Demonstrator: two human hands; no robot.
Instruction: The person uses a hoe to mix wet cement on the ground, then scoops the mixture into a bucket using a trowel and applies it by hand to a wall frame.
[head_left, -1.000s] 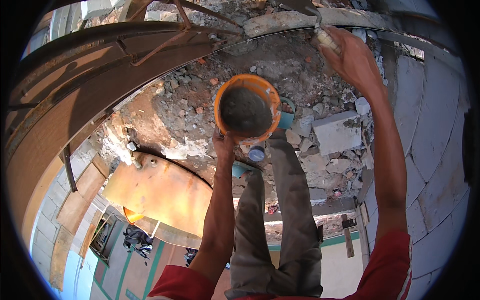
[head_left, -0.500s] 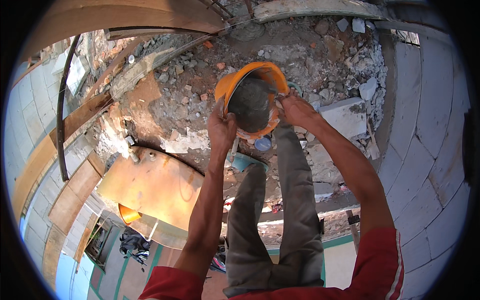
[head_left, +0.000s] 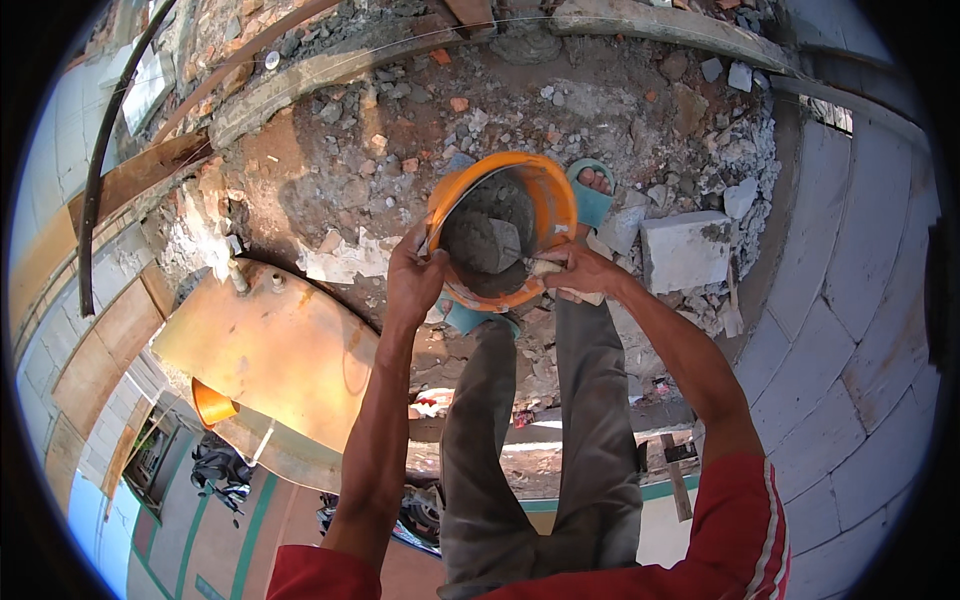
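Note:
An orange bucket is tilted in front of me, with wet grey mortar inside. My left hand grips its left rim, thumb on the inner side. My right hand is closed around the pale handle of a trowel, at the bucket's lower right rim. The trowel's grey blade lies inside the bucket against the mortar. Under the bucket, my feet in green sandals stand on the rubble; the bucket partly hides the left one.
Broken stones and brick bits cover the ground. A pale block lies right of my feet, beside a grey block wall. At the lower left is a large yellowish curved tank. A concrete beam and a string cross the far side.
My right hand has left the bucket's right rim and now holds the trowel inside the bucket. The bucket sits slightly lower in view, and the right sandal shows more fully.

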